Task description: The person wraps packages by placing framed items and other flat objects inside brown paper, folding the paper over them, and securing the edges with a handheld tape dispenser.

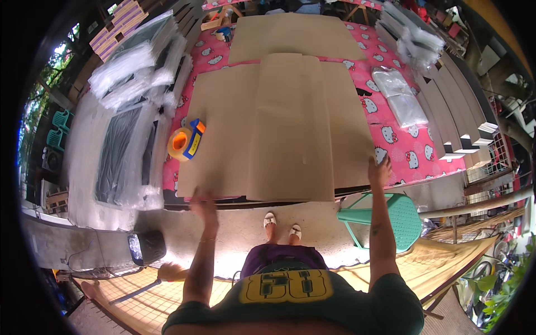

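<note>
A wide brown cardboard sheet lies flat at the near side of the counter, which is covered in pink cat-print cloth, and a narrower cardboard panel runs lengthwise over its middle, its near end reaching the counter's front edge. The person's left hand is at the sheet's near left corner; it is blurred, so one cannot tell whether its fingers pinch the board or merely pass over it. The right hand is at the sheet's right edge, close to the near corner, its fingers slightly spread. A blue and orange tape dispenser straddles the left edge of the sheet. Beyond lies another cardboard sheet, across the far part of the counter. To the right are a folded clear plastic bundle and a stack of long pale boards; to the left, plastic-wrapped panels are piled. A green stool stands below the right forearm.
</note>
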Motion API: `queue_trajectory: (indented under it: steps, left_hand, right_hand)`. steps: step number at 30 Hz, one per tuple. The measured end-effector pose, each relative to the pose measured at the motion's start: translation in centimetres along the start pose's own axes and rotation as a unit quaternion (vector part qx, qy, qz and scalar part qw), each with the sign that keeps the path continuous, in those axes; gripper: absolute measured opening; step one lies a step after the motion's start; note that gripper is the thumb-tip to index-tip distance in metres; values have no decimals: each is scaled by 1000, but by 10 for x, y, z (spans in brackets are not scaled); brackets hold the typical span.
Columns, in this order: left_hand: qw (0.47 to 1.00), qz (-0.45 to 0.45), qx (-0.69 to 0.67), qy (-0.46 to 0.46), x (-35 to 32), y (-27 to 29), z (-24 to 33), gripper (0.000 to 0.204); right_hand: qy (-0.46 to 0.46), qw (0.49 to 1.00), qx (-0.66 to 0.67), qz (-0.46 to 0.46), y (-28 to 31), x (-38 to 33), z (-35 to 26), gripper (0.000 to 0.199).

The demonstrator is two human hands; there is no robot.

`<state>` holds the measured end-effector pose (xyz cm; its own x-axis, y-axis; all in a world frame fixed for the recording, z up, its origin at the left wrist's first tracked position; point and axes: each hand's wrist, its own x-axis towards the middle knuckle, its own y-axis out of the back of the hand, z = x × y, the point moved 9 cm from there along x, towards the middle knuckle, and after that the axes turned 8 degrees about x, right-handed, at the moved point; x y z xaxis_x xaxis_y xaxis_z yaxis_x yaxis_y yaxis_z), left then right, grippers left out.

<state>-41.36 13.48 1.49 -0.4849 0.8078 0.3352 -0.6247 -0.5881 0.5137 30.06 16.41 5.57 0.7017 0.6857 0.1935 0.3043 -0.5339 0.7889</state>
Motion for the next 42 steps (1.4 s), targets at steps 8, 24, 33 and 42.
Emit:
queue_trajectory:
  steps: [8, 24, 33, 42]
  left_hand:
    - [887, -61, -192, 415, 3, 16, -69, 51]
    - [943, -210, -11, 258, 103, -14, -69, 40]
    - [953, -173, 141, 204, 61, 68, -79, 32]
    - [926, 25, 350, -139, 29, 66, 85, 37]
  right_hand:
    - [237, 876, -308, -286, -76, 51, 64, 58]
    - [-19, 927, 237, -289, -22, 48, 99, 35]
    - [3, 946, 155, -286, 12, -21, 77, 39]
    - [177, 981, 71, 13, 96, -132, 0, 37]
